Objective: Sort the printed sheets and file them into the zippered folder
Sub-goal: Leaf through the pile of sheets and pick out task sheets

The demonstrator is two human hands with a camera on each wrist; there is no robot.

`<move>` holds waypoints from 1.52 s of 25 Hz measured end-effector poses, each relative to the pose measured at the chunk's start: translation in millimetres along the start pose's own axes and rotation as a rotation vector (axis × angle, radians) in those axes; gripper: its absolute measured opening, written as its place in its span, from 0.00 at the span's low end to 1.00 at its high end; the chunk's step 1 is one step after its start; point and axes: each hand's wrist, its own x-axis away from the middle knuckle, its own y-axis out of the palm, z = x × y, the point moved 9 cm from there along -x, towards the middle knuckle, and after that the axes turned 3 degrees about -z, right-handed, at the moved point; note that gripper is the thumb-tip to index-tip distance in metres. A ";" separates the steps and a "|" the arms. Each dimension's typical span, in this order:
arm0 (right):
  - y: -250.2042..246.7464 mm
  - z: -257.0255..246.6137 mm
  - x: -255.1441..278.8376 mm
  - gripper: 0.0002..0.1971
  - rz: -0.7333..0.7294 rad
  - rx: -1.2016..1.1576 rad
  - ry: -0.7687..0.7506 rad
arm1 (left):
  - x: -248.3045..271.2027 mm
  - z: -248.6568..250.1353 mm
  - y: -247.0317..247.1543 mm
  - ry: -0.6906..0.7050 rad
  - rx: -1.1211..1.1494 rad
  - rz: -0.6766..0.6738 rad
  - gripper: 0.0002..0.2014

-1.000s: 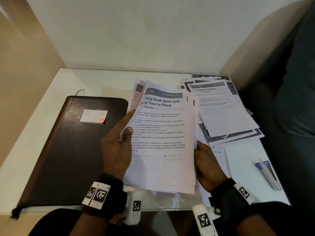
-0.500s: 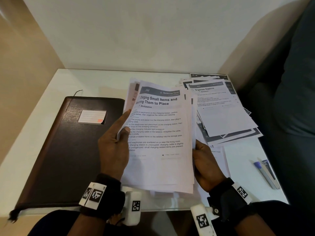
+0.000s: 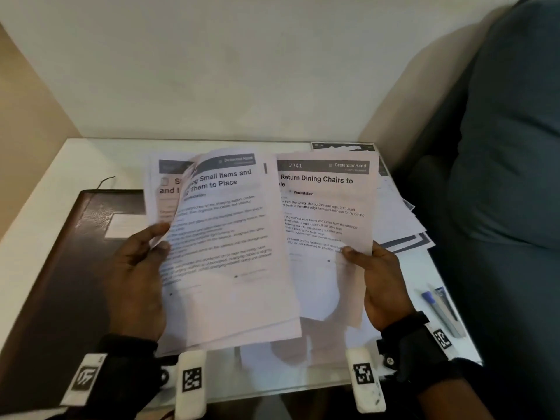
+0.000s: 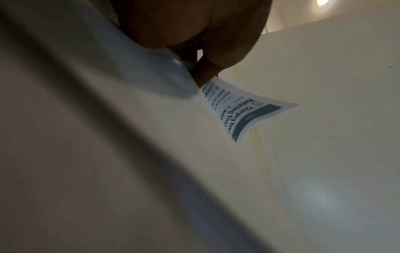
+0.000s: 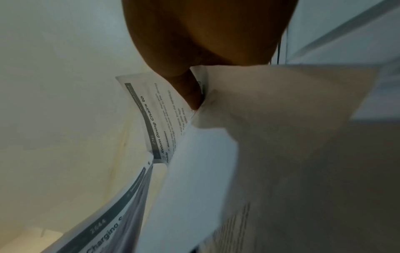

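The printed sheets are split between both hands above the table. The left hand pinches a small bundle at its left edge, thumb on top, the front page headed "Small Items and Them to Place" and curling. The right hand pinches a sheet headed "Return Dining Chairs", thumb on its lower right edge. Under the left hand lies the dark zippered folder, seemingly closed. Beyond the right hand sits a loose pile of sheets; to its right, pens
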 end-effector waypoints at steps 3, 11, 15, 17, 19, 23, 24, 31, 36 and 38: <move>-11.3 -6.1 -4.7 0.16 0.016 -0.020 0.007 | -0.4 -3.8 6.7 -0.007 -0.015 -0.033 0.15; -20.5 -15.9 -4.8 0.16 0.073 0.121 -0.043 | 4.5 0.3 15.8 -0.035 0.034 -0.059 0.15; 13.4 -6.7 7.9 0.16 -0.045 0.265 -0.055 | 10.6 -5.9 29.4 -0.118 0.102 -0.099 0.18; 40.5 3.5 18.4 0.14 -0.165 0.233 -0.014 | 13.6 -3.7 34.9 -0.105 0.056 -0.115 0.21; 61.6 6.2 29.2 0.13 -0.267 0.144 0.023 | 13.6 -3.9 35.6 -0.100 0.003 -0.109 0.26; 71.5 7.6 34.2 0.15 -0.308 0.069 0.056 | 12.8 -17.0 38.0 -0.179 -0.033 -0.117 0.18; 70.4 7.9 33.5 0.14 -0.295 0.082 0.050 | 13.4 -21.9 40.9 -0.213 -0.043 -0.140 0.16; 85.3 -39.8 45.5 0.13 -0.356 0.177 -0.247 | 27.1 34.0 63.2 0.121 -0.071 -0.158 0.11; 78.9 -39.3 40.7 0.25 -0.288 0.215 -0.369 | 41.6 38.9 81.4 0.254 -0.023 -0.294 0.28; 78.4 -22.3 36.3 0.27 -0.291 0.284 -0.324 | 42.3 21.5 85.0 0.153 -0.103 -0.273 0.33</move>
